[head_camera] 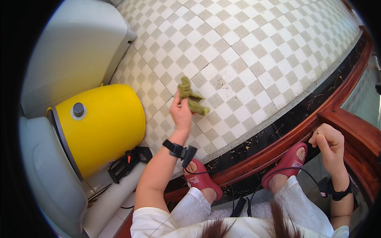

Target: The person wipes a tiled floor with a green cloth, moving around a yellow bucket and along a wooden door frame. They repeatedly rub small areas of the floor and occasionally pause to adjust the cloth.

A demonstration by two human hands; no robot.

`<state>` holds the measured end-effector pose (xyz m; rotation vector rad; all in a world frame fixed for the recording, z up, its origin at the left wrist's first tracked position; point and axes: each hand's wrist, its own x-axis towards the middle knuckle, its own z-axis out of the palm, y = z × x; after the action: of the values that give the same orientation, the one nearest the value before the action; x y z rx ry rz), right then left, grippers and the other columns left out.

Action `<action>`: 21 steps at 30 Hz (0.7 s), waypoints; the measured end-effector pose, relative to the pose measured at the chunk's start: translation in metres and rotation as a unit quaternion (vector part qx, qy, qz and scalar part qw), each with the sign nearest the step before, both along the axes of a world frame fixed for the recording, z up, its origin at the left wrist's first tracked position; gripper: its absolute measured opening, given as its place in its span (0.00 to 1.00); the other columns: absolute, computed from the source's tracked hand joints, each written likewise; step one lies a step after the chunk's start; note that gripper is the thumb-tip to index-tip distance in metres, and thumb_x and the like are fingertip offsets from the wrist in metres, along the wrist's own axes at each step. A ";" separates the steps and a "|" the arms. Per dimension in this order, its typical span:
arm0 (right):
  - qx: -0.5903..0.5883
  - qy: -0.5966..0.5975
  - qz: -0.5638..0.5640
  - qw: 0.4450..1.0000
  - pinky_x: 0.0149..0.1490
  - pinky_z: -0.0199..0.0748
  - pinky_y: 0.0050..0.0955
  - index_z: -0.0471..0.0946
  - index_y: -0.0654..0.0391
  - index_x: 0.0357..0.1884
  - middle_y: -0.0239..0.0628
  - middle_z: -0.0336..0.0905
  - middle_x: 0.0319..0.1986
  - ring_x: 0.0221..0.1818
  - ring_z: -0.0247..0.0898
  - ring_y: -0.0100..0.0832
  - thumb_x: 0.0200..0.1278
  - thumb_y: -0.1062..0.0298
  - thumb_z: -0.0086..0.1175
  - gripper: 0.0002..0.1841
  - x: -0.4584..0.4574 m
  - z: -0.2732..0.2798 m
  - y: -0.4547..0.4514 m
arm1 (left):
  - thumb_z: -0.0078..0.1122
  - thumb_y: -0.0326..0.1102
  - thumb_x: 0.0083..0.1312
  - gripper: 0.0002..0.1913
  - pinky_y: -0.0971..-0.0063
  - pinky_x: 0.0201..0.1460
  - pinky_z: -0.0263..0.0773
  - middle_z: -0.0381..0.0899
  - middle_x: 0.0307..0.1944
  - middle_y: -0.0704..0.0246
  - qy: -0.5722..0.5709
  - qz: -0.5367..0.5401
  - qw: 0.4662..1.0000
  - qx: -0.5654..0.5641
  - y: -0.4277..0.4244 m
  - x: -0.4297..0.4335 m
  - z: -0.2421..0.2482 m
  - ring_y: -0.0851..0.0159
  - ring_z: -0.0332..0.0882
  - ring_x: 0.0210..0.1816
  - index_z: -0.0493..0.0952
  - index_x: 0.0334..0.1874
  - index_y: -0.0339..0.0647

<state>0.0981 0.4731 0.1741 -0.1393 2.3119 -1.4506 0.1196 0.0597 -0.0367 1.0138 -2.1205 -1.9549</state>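
My left hand (pixel 182 115) grips a crumpled olive-green cloth (pixel 192 96), held over the checkered tile floor. Whether the cloth touches the tiles is hard to tell. Small dark crumbs (pixel 220 83) lie scattered on the floor just right of the cloth. My right hand (pixel 330 145) is beside the reddish-brown wooden door frame (pixel 336 114), its fingers curled in and its thumb pressed against them. A thin dark strand shows by those fingertips; I cannot tell if it is held. Each wrist wears a black strap with a small device and a cable.
Left of me stand a yellow drum-shaped container (pixel 104 128) with a grey knob (pixel 79 110), a large white appliance (pixel 77 44) and a white pipe (pixel 114 193). A black device (pixel 131 163) lies near the pipe. A black stone threshold (pixel 262 136) runs before my red slippers (pixel 202 181).
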 end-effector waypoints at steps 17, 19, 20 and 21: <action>-0.016 -0.034 -0.002 0.999 0.32 0.67 0.24 0.81 0.65 0.30 0.35 0.77 0.26 0.24 0.72 0.24 0.71 0.73 0.56 0.10 -0.017 -0.014 -0.007 | 0.53 0.26 0.68 0.32 0.56 0.57 0.74 0.66 0.55 0.52 -0.148 -0.184 0.858 -0.457 -0.055 -0.099 -0.056 0.43 0.77 0.50 0.65 0.78 0.44; -0.008 -0.116 -0.034 0.993 0.32 0.67 0.24 0.81 0.65 0.31 0.36 0.76 0.27 0.24 0.71 0.24 0.71 0.73 0.56 0.10 -0.020 -0.011 -0.014 | 0.50 0.24 0.68 0.31 0.56 0.56 0.75 0.67 0.55 0.54 -0.108 -0.197 0.859 -0.460 -0.040 -0.126 -0.058 0.44 0.78 0.48 0.69 0.75 0.48; -0.002 -0.143 -0.028 0.989 0.33 0.68 0.24 0.80 0.66 0.31 0.36 0.76 0.27 0.27 0.72 0.25 0.72 0.73 0.55 0.10 -0.022 -0.009 -0.018 | 0.50 0.23 0.67 0.31 0.56 0.56 0.76 0.67 0.54 0.55 -0.087 -0.217 0.862 -0.450 -0.033 -0.139 -0.057 0.44 0.78 0.48 0.71 0.74 0.50; -0.001 -0.123 -0.015 0.992 0.34 0.68 0.24 0.80 0.66 0.32 0.35 0.76 0.27 0.28 0.72 0.25 0.72 0.73 0.54 0.10 -0.021 -0.011 -0.020 | 0.50 0.23 0.67 0.30 0.56 0.56 0.76 0.68 0.54 0.56 -0.066 -0.238 0.864 -0.439 -0.023 -0.151 -0.056 0.45 0.79 0.48 0.73 0.73 0.52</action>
<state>0.0766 0.4534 0.1629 0.0720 2.1218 -1.3985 -0.0316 0.0366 -0.0925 0.4598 -3.0494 -0.7499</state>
